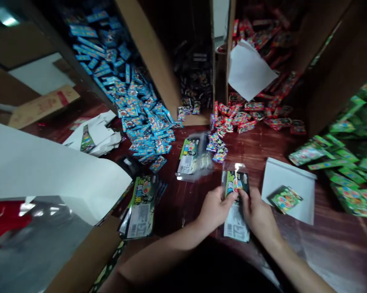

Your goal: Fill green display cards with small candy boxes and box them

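Note:
My left hand (214, 209) and my right hand (258, 213) both grip a clear plastic pouch (236, 203) with a green and black printed card inside, held over the dark wooden table (189, 203). The thumbs press on its upper half. A white label with a barcode shows at the pouch's lower end. A small green packet (285, 198) lies on a white sheet (288, 189) just right of my right hand. A filled pouch (192, 158) lies flat beyond my hands.
A stack of printed cards (142, 207) lies at the left. Piles of small packets spill from cardboard boxes: blue (134, 106), red (250, 114), green (351, 162), dark ones (195, 85) at the back. A large white sheet (42, 167) covers the near left.

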Tool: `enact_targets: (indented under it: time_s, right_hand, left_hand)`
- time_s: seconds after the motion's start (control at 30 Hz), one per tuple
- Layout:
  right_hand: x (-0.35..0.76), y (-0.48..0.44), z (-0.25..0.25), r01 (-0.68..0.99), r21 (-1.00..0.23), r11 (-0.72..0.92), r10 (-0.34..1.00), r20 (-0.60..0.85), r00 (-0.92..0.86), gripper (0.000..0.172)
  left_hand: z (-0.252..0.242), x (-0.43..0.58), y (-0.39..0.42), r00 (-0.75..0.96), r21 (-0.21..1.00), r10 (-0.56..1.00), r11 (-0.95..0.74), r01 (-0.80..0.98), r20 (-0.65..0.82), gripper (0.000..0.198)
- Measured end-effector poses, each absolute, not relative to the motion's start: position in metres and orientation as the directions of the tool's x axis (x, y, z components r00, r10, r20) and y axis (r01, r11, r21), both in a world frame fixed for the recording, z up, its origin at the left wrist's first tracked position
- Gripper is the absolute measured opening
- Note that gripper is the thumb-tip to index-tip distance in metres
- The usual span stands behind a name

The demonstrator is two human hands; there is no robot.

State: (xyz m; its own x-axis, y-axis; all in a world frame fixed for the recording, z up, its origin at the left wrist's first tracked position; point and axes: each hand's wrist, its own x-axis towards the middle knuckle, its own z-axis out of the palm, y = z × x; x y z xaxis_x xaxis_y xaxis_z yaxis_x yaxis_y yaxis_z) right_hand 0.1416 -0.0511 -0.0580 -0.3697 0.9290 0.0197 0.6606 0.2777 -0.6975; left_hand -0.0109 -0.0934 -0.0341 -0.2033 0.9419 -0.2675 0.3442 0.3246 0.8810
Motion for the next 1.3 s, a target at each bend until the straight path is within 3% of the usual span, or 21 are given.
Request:
enact_targets:
  time_s: [0.1,0.2,0.27,0.33,0.4,0.47,0.57,0.7,0.83,0.97,1.03,1.13,1.23,1.3]
  right_hand:
    - [0.134,-0.049,-0.071,0.774,-0.527,0.353,0.922,0.052,-0.385,0.03]
    - [0.136,-0.032,-0.066,0.806,-0.383,0.452,0.868,-0.018,-0.496,0.037]
    - [0.134,-0.008,-0.055,0.805,-0.322,0.498,0.842,-0.041,-0.537,0.043]
    - [0.125,0.026,-0.04,0.781,-0.319,0.537,0.83,0.033,-0.557,0.046]
    - [0.109,0.067,-0.027,0.702,-0.339,0.626,0.774,0.156,-0.614,0.051]
    - [0.088,0.108,-0.017,0.559,-0.315,0.767,0.618,0.125,-0.776,0.067]
    - [0.053,0.16,-0.01,0.469,-0.299,0.831,0.494,0.01,-0.87,0.086]
    - [0.011,0.196,-0.004,0.405,-0.311,0.859,0.392,-0.108,-0.914,0.091]
    - [0.004,0.194,0.016,0.403,-0.32,0.858,0.395,-0.092,-0.914,0.092]
    - [0.075,0.153,0.035,0.425,-0.438,0.792,0.518,0.114,-0.848,0.074]
    - [0.134,0.119,0.036,0.47,-0.58,0.666,0.663,0.169,-0.729,0.061]
    - [0.221,0.057,0.026,0.675,-0.684,0.275,0.92,-0.017,-0.392,0.052]
    - [0.283,-0.001,0.007,0.772,-0.625,-0.114,0.957,-0.277,-0.083,0.056]
    - [0.308,-0.032,-0.007,0.79,-0.549,-0.271,0.921,-0.386,0.048,0.058]
  left_hand:
    - [-0.014,-0.045,-0.094,-0.184,0.706,0.963,0.268,0.655,-0.194,0.056]
    - [0.018,-0.108,-0.08,-0.33,0.432,0.941,0.328,0.84,-0.074,0.057]
    - [0.035,-0.161,-0.064,-0.451,0.183,0.893,0.441,0.878,0.009,0.054]
    - [0.043,-0.21,-0.046,-0.563,-0.039,0.827,0.562,0.826,-0.001,0.052]
    - [0.041,-0.248,-0.03,-0.58,-0.077,0.814,0.577,0.813,-0.028,0.054]
    - [0.032,-0.272,-0.019,-0.568,-0.077,0.822,0.564,0.822,-0.038,0.063]
    - [0.015,-0.287,-0.01,-0.514,-0.056,0.857,0.511,0.858,-0.048,0.078]
    - [0.002,-0.294,-0.007,-0.444,-0.039,0.891,0.442,0.896,-0.093,0.093]
    - [0.007,-0.301,-0.012,-0.397,-0.043,0.912,0.395,0.918,-0.106,0.084]
    - [0.027,-0.288,-0.027,-0.299,-0.04,0.953,0.301,0.953,0.049,0.08]
    - [0.039,-0.261,-0.033,-0.2,-0.02,0.961,0.207,0.978,0.189,0.08]
    - [0.053,-0.187,-0.036,0.003,0.12,0.979,-0.028,0.992,0.204,0.085]
    - [0.055,-0.079,-0.035,0.24,0.347,0.969,-0.244,0.906,0.057,0.085]
    - [0.047,-0.005,-0.036,0.469,0.469,0.882,-0.401,0.787,-0.034,0.078]
